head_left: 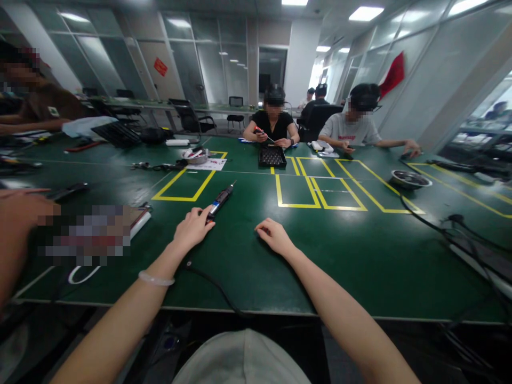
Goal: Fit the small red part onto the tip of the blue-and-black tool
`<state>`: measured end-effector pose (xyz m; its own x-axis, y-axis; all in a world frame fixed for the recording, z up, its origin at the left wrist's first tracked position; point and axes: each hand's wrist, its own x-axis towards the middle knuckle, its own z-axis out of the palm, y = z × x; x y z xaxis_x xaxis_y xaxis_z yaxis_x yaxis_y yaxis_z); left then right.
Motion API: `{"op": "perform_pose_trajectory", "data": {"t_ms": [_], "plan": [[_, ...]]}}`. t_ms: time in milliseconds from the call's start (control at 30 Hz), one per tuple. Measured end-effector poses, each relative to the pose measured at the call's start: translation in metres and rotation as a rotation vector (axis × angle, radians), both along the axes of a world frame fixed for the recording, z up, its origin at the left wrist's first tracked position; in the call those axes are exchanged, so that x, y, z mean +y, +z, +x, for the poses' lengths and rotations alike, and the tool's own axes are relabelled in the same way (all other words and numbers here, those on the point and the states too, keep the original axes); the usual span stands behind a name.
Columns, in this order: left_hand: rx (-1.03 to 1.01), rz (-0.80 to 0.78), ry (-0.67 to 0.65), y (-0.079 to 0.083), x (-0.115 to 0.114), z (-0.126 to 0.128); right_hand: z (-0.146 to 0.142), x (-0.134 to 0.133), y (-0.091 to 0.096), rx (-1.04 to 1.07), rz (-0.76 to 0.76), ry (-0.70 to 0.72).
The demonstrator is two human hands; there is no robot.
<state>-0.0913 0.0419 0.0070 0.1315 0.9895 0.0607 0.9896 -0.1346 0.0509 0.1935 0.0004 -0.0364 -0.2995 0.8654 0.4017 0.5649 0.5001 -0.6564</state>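
Note:
My left hand (pixel 193 228) rests on the green table (pixel 256 266) with its fingers wrapped round the rear end of a corded tool with a blue and black body (pixel 221 199). The tool lies flat and its tip points away to the upper right. Its black cord runs back under my left wrist toward the table's front edge. My right hand (pixel 274 234) lies on the mat a little to the right, fingers curled loosely, with nothing in it. A pale bracelet sits on my left wrist.
Yellow tape rectangles (pixel 320 192) mark the mat ahead. A black tray (pixel 272 157) lies before a seated person across the table; another person sits to their right. A round metal dish (pixel 410 178) and cables (pixel 460 229) are at right. Someone's arm (pixel 20 213) reaches in at left.

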Motion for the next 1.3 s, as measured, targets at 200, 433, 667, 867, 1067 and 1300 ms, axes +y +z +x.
{"op": "perform_pose_trajectory", "data": {"t_ms": [200,433,667,867,1067,1300], "plan": [[-0.065,-0.022,0.163,-0.004,0.022,-0.063,-0.001,0.001,-0.001,-0.015,-0.017,0.0],[-0.087,0.032,0.226,-0.007,0.022,-0.09,0.0,0.001,-0.002,-0.009,-0.011,-0.007],[-0.007,0.212,0.2,-0.002,0.008,-0.077,-0.002,0.001,-0.003,-0.011,-0.002,0.004],[0.043,0.194,0.16,-0.003,0.011,-0.08,-0.002,0.001,-0.002,-0.016,-0.002,0.008],[-0.152,0.291,0.098,0.001,0.007,-0.064,-0.002,0.002,-0.003,-0.003,-0.011,0.01],[-0.767,-0.199,-0.406,0.005,-0.009,0.026,-0.001,0.005,-0.004,0.268,-0.203,0.044]]}}
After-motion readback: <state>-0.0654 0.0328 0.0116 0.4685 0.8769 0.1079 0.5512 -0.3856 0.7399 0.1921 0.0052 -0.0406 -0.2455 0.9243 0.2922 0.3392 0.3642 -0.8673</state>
